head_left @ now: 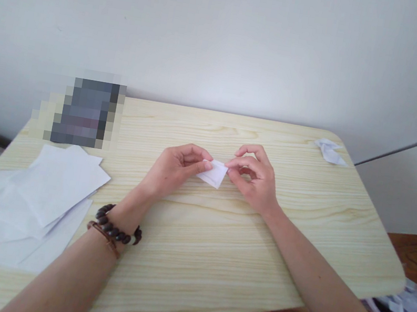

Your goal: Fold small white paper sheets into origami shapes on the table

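A small folded piece of white paper (213,175) is held above the middle of the wooden table (190,265). My left hand (174,169) pinches its left side between thumb and fingers. At its right corner, the thumb and index finger of my right hand (254,179) close on the edge, while the other fingers curl loosely above. Creases show on the paper's near face. A dark beaded bracelet (112,228) and a thin brown band circle my left wrist.
Several loose white paper sheets (64,180) overlap at the table's left. Behind them lies a dark, pixelated flat object (83,111). A folded white paper piece (330,151) rests at the far right corner. Below the right edge, a container of paper scraps (407,306) stands on the floor.
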A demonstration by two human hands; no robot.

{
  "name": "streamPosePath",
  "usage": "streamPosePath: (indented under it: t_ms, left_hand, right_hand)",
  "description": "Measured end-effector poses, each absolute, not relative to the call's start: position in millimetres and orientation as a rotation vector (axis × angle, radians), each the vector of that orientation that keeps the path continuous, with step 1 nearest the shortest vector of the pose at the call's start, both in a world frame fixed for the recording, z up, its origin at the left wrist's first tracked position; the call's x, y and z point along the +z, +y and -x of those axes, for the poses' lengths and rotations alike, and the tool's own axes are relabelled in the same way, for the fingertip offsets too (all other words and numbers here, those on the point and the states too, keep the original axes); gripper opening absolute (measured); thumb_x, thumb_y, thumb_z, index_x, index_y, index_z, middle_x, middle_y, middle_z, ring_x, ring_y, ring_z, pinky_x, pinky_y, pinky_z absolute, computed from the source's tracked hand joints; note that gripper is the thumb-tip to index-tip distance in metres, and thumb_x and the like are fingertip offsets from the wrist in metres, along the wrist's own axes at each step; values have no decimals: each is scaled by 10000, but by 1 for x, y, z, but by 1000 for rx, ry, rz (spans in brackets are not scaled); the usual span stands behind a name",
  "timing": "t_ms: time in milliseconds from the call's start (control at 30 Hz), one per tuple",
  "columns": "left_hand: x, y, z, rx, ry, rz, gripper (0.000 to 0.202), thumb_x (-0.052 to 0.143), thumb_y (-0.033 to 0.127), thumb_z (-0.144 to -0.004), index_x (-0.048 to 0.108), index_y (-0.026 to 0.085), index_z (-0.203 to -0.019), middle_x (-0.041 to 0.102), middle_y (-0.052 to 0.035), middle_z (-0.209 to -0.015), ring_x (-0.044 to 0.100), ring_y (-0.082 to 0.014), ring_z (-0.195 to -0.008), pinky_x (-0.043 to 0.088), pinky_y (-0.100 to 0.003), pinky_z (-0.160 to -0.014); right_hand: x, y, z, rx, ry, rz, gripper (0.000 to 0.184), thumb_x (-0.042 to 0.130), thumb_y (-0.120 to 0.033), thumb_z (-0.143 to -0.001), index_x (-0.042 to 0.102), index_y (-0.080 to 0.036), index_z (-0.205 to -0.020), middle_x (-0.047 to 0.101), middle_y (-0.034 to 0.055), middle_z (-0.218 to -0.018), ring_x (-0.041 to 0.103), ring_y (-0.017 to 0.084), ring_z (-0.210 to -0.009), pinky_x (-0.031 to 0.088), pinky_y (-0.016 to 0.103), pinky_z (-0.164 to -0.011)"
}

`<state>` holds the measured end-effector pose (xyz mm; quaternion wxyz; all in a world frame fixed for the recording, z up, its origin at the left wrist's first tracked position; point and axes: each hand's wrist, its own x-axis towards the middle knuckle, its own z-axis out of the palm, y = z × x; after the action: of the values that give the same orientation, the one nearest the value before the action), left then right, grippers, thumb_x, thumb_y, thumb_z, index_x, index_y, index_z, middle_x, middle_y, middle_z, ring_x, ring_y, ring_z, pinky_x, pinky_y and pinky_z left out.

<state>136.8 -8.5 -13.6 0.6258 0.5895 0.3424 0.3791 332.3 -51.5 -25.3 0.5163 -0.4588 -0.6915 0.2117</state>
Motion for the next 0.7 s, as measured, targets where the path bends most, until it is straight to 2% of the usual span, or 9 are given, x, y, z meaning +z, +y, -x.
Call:
streamPosePath:
  t_ms: [200,300,600,700]
  left_hand:
    - [-13,-8,-136,878,832,-1369,255,768,348,-690,654,141,-785,711,-33,-785,664,-159,-743,529,-272,-740]
    - [-13,-8,-136,886,858,-1375,270,770,365,-685,660,139,-783,717,-41,-788,669,-169,-748,536,-279,-739]
    - [-12,-11,-136,872,895,-1371,278,772,385,-682,694,139,-785,737,-57,-778,690,-199,-749,549,-310,-747]
    - [-11,-11,-136,894,862,-1347,256,772,366,-690,701,140,-785,745,-71,-869,693,-200,-804,544,-311,-786]
  right_hand:
    - [-24,-53,-333,716,-1757,1012,98,576,-204,-846,632,-212,-925,551,13,-813,551,110,-693,509,225,-557]
    - [-24,-52,-332,800,-1760,1013,94,597,-237,-847,596,-206,-936,577,-2,-817,580,90,-641,511,222,-575]
    - [-23,-52,-329,673,-1775,1111,98,575,-286,-875,603,-195,-853,641,8,-785,626,103,-664,522,203,-572]
    - [-22,-52,-328,618,-1802,1104,101,566,-279,-881,610,-191,-860,647,14,-796,623,106,-687,522,202,-580]
